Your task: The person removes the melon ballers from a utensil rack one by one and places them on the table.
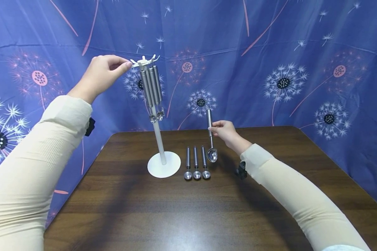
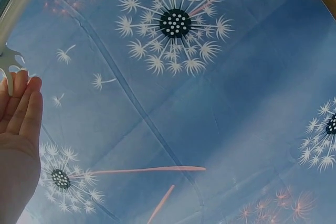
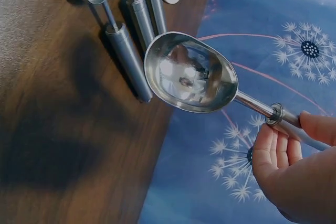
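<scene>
My left hand (image 1: 105, 71) pinches an edge of the hooked top (image 1: 143, 62) of a white utensil stand; in the left wrist view its fingers (image 2: 23, 95) lie against a white hook (image 2: 9, 69). Several steel utensils (image 1: 151, 85) hang from that top by their handles, small bowls down. My right hand (image 1: 225, 131) grips a steel scoop (image 1: 212, 155) by the handle, upright with the bowl lowest, over the table. Seen from the right wrist, the scoop's bowl (image 3: 191, 72) is oval and deep, and thumb and fingers close around the handle (image 3: 294, 127).
Three small steel scoops (image 1: 196, 158) lie side by side on the brown wooden table (image 1: 188, 209), handles pointing away. Left of them sits the stand's round white base (image 1: 172, 167). A blue dandelion-patterned cloth (image 1: 232, 80) hangs behind the table.
</scene>
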Tool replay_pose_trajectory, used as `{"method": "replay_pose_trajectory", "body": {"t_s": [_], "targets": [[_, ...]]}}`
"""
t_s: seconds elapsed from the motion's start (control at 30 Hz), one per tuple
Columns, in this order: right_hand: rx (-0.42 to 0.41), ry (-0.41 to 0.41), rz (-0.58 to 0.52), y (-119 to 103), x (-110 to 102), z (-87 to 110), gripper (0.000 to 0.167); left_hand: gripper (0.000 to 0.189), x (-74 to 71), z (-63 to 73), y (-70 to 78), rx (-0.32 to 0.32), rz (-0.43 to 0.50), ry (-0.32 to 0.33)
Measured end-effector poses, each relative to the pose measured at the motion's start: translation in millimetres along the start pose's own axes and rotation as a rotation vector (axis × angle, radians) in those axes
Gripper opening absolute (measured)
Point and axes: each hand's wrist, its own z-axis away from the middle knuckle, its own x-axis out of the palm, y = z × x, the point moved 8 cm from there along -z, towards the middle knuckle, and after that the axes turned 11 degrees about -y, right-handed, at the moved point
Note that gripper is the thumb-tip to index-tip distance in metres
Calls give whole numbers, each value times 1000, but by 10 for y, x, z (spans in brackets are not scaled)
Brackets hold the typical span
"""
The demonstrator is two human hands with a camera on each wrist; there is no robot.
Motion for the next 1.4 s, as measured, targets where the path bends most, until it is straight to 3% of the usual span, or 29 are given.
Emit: {"method": "replay_pose_trajectory", "body": {"t_s": [0.57, 1.17, 1.4], "targets": [[140, -30, 19, 498, -58, -50, 38, 49, 30, -4, -9, -1, 24, -34], [186, -64, 34, 858, -11, -107, 26, 48, 31, 14, 29, -2, 20, -15], [255, -89, 28, 979, 47, -85, 23, 48, 28, 17, 23, 4, 22, -1]]}}
